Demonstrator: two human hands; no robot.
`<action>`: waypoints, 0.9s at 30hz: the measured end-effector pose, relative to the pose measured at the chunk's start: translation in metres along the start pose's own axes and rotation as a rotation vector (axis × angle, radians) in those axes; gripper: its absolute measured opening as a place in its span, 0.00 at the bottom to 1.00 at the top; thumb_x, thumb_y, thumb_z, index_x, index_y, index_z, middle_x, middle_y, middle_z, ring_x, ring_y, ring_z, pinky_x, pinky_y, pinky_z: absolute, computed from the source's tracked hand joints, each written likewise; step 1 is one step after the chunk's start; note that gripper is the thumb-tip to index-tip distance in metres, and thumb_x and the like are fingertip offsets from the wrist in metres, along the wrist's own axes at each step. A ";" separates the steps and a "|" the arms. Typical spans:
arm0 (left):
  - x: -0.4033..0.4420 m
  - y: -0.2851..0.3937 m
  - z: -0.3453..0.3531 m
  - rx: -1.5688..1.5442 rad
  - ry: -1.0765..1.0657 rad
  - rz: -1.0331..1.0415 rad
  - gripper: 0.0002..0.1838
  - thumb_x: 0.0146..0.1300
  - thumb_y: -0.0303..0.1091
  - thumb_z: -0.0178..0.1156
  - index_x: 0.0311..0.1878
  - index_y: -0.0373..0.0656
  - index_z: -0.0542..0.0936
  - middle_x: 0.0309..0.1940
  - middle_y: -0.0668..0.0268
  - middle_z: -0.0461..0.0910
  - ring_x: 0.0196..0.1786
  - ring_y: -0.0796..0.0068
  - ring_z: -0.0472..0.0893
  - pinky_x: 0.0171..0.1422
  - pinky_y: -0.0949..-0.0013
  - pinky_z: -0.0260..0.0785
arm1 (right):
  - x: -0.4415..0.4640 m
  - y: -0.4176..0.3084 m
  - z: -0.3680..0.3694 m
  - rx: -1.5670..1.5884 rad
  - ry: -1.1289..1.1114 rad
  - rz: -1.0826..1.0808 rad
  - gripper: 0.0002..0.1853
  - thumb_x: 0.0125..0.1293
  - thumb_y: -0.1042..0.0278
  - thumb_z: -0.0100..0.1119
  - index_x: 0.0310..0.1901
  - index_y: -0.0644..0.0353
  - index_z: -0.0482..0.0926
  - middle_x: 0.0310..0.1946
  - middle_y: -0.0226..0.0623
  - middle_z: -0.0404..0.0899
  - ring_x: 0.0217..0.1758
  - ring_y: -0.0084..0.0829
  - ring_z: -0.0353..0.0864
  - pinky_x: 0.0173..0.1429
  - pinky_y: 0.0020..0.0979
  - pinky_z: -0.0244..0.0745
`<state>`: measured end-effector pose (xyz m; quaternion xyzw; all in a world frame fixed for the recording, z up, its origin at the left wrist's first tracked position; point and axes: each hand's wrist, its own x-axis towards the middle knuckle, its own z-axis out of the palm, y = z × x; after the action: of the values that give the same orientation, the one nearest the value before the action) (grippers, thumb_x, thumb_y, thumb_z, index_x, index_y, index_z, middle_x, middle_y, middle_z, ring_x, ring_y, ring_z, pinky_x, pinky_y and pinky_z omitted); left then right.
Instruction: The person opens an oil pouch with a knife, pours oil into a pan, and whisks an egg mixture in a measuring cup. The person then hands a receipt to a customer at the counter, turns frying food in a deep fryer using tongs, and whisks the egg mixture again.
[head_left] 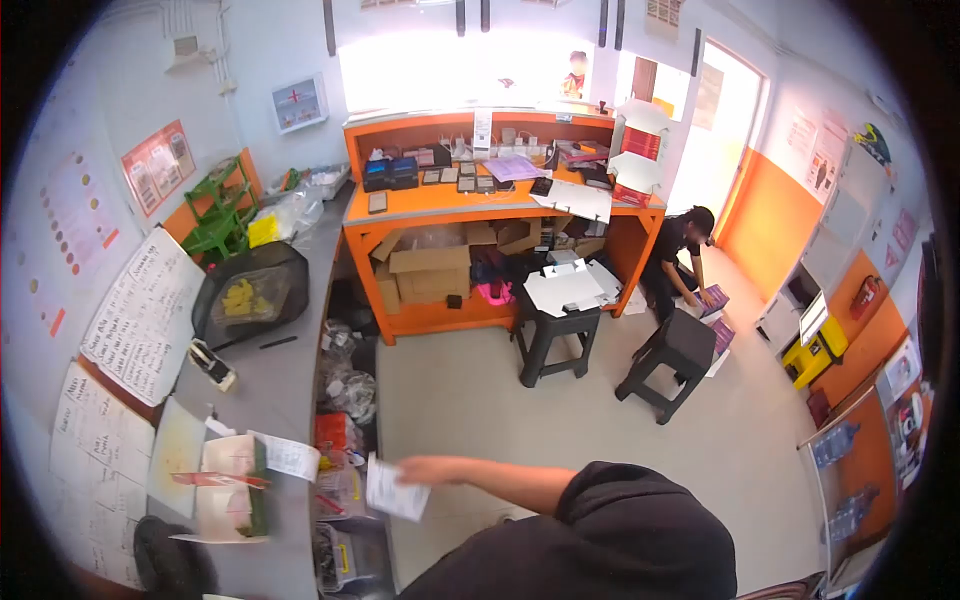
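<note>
My right hand (432, 470) reaches across to the left, its fingers closed on the edge of a printed sheet of paper (394, 492). The paper hangs just beyond the right edge of the grey counter (290, 365). On that counter, near the paper, lies another printed slip (288, 457) beside an open carton (228, 510) with a red strip across it. My left hand does not show. A black sleeve and shirt fill the bottom of the view.
Further along the counter sits a black tray (290, 278) with yellow pieces. An orange desk (385, 210) carries several small devices. Two dark stools (555, 335) stand on the floor. A person (680, 255) crouches by purple boxes (712, 298). Plastic bins (345, 550) line the counter's base.
</note>
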<state>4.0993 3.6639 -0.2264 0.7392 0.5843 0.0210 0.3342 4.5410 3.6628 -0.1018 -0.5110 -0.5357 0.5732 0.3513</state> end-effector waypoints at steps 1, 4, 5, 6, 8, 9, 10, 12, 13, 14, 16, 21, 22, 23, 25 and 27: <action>0.059 -0.012 0.039 -0.124 -0.351 0.110 0.23 0.59 0.35 0.48 0.57 0.37 0.65 0.55 0.51 0.65 0.55 0.58 0.66 0.56 0.58 0.59 | -0.021 -0.018 -0.025 0.128 0.128 -0.052 0.21 0.64 0.55 0.48 0.53 0.62 0.69 0.47 0.37 0.74 0.51 0.28 0.71 0.54 0.32 0.66; 0.072 0.211 0.044 -0.456 -0.163 0.625 0.29 0.53 0.39 0.55 0.59 0.39 0.65 0.56 0.55 0.67 0.58 0.61 0.67 0.60 0.62 0.59 | -0.044 -0.041 -0.090 0.324 0.323 -0.078 0.18 0.64 0.63 0.52 0.54 0.59 0.69 0.46 0.31 0.74 0.49 0.23 0.71 0.54 0.28 0.66; 0.094 0.264 0.046 -0.909 -0.439 0.488 0.36 0.55 0.46 0.55 0.64 0.40 0.57 0.63 0.57 0.59 0.64 0.62 0.60 0.66 0.63 0.50 | -0.053 -0.048 -0.103 0.382 0.383 -0.112 0.18 0.63 0.65 0.52 0.54 0.61 0.69 0.46 0.32 0.74 0.48 0.24 0.72 0.52 0.27 0.68; 0.133 0.295 0.063 -1.031 -0.585 0.345 0.43 0.54 0.55 0.53 0.67 0.42 0.49 0.67 0.58 0.51 0.68 0.63 0.53 0.70 0.63 0.41 | -0.061 -0.058 -0.114 0.458 0.380 -0.153 0.19 0.64 0.65 0.51 0.54 0.62 0.68 0.46 0.33 0.74 0.48 0.24 0.73 0.52 0.27 0.68; 0.123 0.419 0.009 -1.229 -0.585 0.652 0.56 0.41 0.74 0.53 0.65 0.38 0.54 0.63 0.59 0.59 0.67 0.65 0.56 0.68 0.61 0.47 | -0.076 -0.063 -0.131 0.554 0.361 -0.161 0.19 0.64 0.66 0.51 0.54 0.64 0.67 0.46 0.34 0.74 0.48 0.24 0.73 0.52 0.26 0.68; 0.138 0.455 0.000 -1.264 -0.662 0.639 0.49 0.49 0.67 0.52 0.64 0.37 0.56 0.61 0.58 0.62 0.65 0.64 0.60 0.67 0.60 0.50 | -0.082 -0.063 -0.143 0.552 0.325 -0.169 0.19 0.64 0.67 0.50 0.55 0.65 0.66 0.47 0.35 0.74 0.49 0.24 0.73 0.53 0.27 0.68; 0.153 0.478 -0.002 -1.364 -0.683 0.553 0.37 0.59 0.53 0.49 0.63 0.36 0.56 0.60 0.56 0.63 0.62 0.63 0.64 0.64 0.59 0.57 | -0.081 -0.060 -0.159 0.544 0.298 -0.190 0.19 0.64 0.67 0.49 0.55 0.65 0.65 0.47 0.36 0.73 0.50 0.25 0.73 0.55 0.27 0.67; 0.176 0.535 -0.017 -1.434 -0.735 0.513 0.32 0.60 0.46 0.46 0.63 0.35 0.56 0.59 0.55 0.64 0.61 0.62 0.65 0.63 0.58 0.59 | -0.078 -0.047 -0.191 0.536 0.284 -0.160 0.19 0.65 0.67 0.49 0.55 0.66 0.65 0.48 0.37 0.73 0.51 0.25 0.72 0.55 0.28 0.66; 0.193 0.559 -0.019 -1.503 -0.793 0.471 0.29 0.61 0.39 0.43 0.62 0.33 0.56 0.59 0.55 0.64 0.60 0.61 0.66 0.61 0.58 0.61 | -0.074 -0.039 -0.207 0.527 0.275 -0.129 0.19 0.65 0.67 0.48 0.56 0.67 0.64 0.48 0.37 0.72 0.51 0.25 0.71 0.56 0.29 0.66; 0.215 0.578 -0.014 -1.558 -0.845 0.478 0.27 0.60 0.35 0.42 0.64 0.39 0.56 0.59 0.53 0.63 0.59 0.59 0.67 0.60 0.57 0.64 | -0.066 -0.033 -0.223 0.475 0.333 -0.144 0.18 0.66 0.66 0.46 0.55 0.66 0.65 0.43 0.35 0.74 0.43 0.23 0.74 0.47 0.26 0.70; 0.249 0.614 -0.011 -1.647 -0.915 0.490 0.27 0.61 0.33 0.40 0.65 0.43 0.55 0.60 0.52 0.62 0.59 0.58 0.68 0.59 0.57 0.65 | -0.061 -0.033 -0.262 0.410 0.319 -0.115 0.17 0.67 0.66 0.46 0.54 0.66 0.65 0.38 0.33 0.74 0.37 0.21 0.74 0.41 0.24 0.70; 0.357 0.719 -0.008 -1.706 -1.080 0.473 0.30 0.59 0.34 0.45 0.66 0.57 0.53 0.59 0.52 0.62 0.56 0.56 0.69 0.57 0.54 0.66 | -0.028 -0.040 -0.378 0.305 0.379 -0.110 0.10 0.67 0.66 0.45 0.43 0.64 0.69 0.25 0.28 0.71 0.24 0.17 0.69 0.30 0.20 0.65; 0.377 0.742 -0.008 -1.708 -1.122 0.476 0.30 0.59 0.34 0.45 0.66 0.57 0.53 0.59 0.52 0.62 0.56 0.56 0.70 0.56 0.54 0.66 | -0.023 -0.050 -0.404 0.293 0.388 -0.122 0.10 0.67 0.66 0.44 0.42 0.64 0.70 0.24 0.28 0.72 0.24 0.17 0.70 0.29 0.20 0.64; 0.396 0.771 -0.008 -1.705 -1.168 0.500 0.30 0.59 0.34 0.46 0.67 0.57 0.53 0.58 0.53 0.63 0.55 0.56 0.70 0.56 0.54 0.67 | -0.019 -0.053 -0.426 0.283 0.421 -0.128 0.10 0.67 0.66 0.44 0.42 0.64 0.70 0.24 0.28 0.72 0.24 0.17 0.70 0.29 0.20 0.64; 0.433 0.821 -0.006 -1.663 -1.242 0.521 0.31 0.60 0.35 0.46 0.67 0.58 0.52 0.58 0.53 0.63 0.54 0.57 0.71 0.55 0.54 0.67 | -0.012 -0.054 -0.479 0.235 0.476 -0.115 0.13 0.67 0.63 0.44 0.46 0.64 0.70 0.26 0.28 0.74 0.25 0.17 0.72 0.30 0.21 0.66; 0.466 0.862 0.005 -1.612 -1.284 0.543 0.31 0.61 0.35 0.40 0.68 0.57 0.48 0.61 0.51 0.60 0.57 0.55 0.69 0.54 0.55 0.68 | -0.010 -0.057 -0.524 0.236 0.522 -0.032 0.13 0.67 0.62 0.45 0.38 0.64 0.74 0.23 0.29 0.74 0.24 0.18 0.73 0.29 0.21 0.67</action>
<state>4.9817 3.9898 0.0495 0.2780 -0.0719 0.0817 0.9544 5.0394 3.7971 0.0064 -0.5884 -0.3646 0.4752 0.5431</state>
